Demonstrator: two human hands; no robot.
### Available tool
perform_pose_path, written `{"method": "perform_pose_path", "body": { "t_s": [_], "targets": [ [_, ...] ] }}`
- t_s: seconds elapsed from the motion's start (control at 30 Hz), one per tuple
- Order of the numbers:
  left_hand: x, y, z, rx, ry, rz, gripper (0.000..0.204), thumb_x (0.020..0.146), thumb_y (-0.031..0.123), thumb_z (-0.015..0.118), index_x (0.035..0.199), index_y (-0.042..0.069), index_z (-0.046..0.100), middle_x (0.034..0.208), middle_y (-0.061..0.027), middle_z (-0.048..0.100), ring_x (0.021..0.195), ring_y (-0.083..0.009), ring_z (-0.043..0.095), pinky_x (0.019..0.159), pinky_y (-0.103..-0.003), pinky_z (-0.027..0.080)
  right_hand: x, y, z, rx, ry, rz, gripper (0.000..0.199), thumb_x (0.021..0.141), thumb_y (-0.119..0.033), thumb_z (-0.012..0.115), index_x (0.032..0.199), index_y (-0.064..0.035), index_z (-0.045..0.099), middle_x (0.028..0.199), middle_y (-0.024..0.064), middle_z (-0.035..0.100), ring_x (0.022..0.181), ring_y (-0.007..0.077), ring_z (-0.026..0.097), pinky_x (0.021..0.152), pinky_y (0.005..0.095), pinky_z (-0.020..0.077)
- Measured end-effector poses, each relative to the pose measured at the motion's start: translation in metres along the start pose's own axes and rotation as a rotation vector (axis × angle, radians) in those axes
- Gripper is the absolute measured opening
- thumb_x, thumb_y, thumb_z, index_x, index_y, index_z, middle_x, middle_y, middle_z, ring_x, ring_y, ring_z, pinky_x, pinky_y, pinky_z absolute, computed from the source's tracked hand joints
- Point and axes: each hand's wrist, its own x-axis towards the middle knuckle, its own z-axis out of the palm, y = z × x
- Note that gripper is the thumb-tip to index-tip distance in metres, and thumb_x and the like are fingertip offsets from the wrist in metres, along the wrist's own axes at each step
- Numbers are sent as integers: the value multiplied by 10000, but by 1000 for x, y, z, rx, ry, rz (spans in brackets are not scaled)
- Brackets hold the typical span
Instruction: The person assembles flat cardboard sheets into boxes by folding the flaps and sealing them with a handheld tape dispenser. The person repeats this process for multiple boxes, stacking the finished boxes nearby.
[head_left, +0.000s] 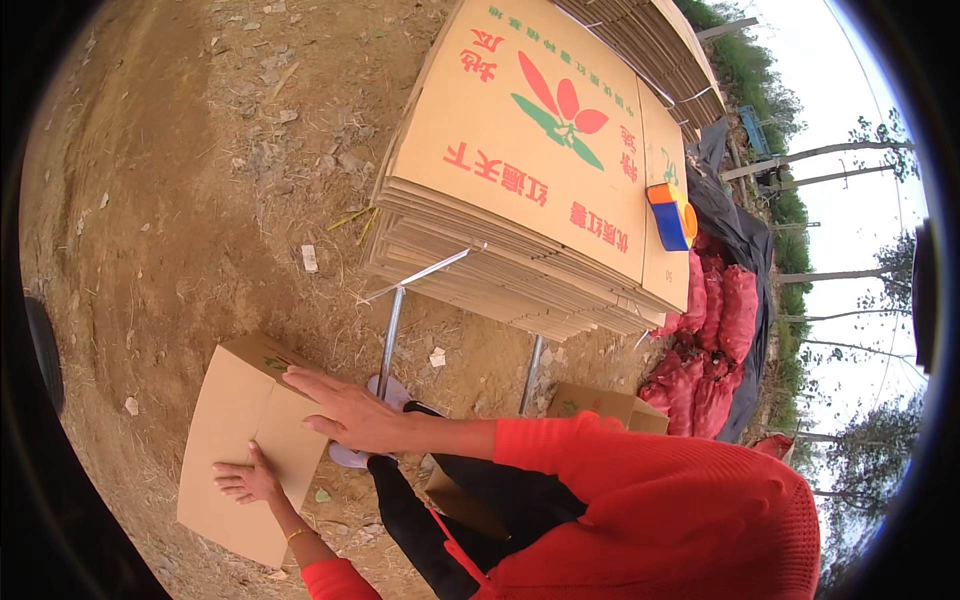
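A brown cardboard box (pixel 237 430) stands on the dirt at the lower left, with a smooth panel facing me and a printed side beyond it. My left hand (pixel 248 478) lies on the smooth panel, fingers spread and nothing in it. At the box's edge nearest the printed side, my right hand (pixel 345 408) rests flat with its fingers stretched out, and it too holds nothing. My light-coloured shoes (pixel 350 456) are beside the box, partly covered by my right arm.
Flattened cartons (pixel 530 140) form a tall stack on a metal stand (pixel 392 340). An orange and blue tape dispenser (pixel 672 217) sits on top. Red mesh sacks (pixel 738 312) are piled against black sheeting (pixel 748 245). A smaller box (pixel 643 416) lies behind my right arm; a tyre (pixel 42 355) shows far left.
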Motion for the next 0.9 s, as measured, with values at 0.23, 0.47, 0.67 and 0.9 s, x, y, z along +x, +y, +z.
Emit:
{"method": "perform_pose_path", "body": {
  "t_s": [0.23,0.47,0.67,0.9],
  "targets": [
    [11,10,-26,59,-96,-56,1173,685,828,502,1503,225,-83,1541,-213,-140,1412,-431,-130,1076,-643,-28,-139,-1,-338,-898,915,174,497,884,-151,621,1308,32,439,1259,207,539,1183,315,509,997,386,386],
    [-4,26,-50,-111,-130,-9,1207,690,739,610,1503,156,-66,1529,-245,-148,1401,-421,-184,1073,-625,-88,-261,150,-521,-1371,887,676,833,778,-521,691,1314,46,400,1301,263,416,1189,402,463,961,432,434],
    [-18,26,-51,-151,-114,1,1193,698,707,631,1506,148,-46,1527,-257,-136,1399,-422,-192,1068,-619,-104,-260,155,-542,-1262,994,875,851,692,-569,743,1205,64,495,1143,225,568,1064,360,549,901,425,449],
    [-24,29,-54,-194,-86,13,1212,670,712,645,1509,134,-13,1531,-262,-109,1402,-429,-172,1072,-614,-108,-247,91,-506,-367,1094,537,414,807,-323,735,1045,-4,619,918,31,644,783,125,597,739,257,473]
  ]
}}
